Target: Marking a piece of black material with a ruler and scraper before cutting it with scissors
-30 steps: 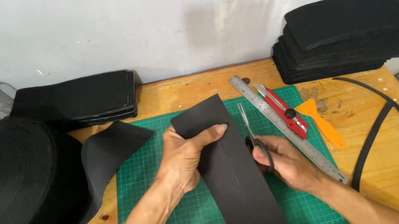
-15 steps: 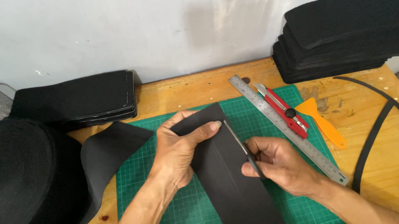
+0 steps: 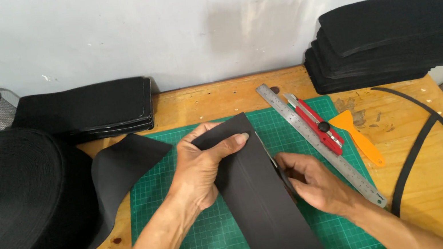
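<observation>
The black strip (image 3: 260, 194) I'm working on is a long, flat, matte band of stiff-looking material, lying on the green cutting mat (image 3: 215, 241) and running slantwise from the mat's upper middle down to its near edge. Its far end is cut square and is lifted slightly off the mat, pinched in my left hand (image 3: 201, 165), thumb laid across the top. A faint lengthwise crease or line runs down its middle. The scissors (image 3: 271, 161) in my right hand (image 3: 310, 181) sit at the strip's right edge, about midway along the mat; only the thin blades show, angled up and away from me, the handles hidden in my fingers.
</observation>
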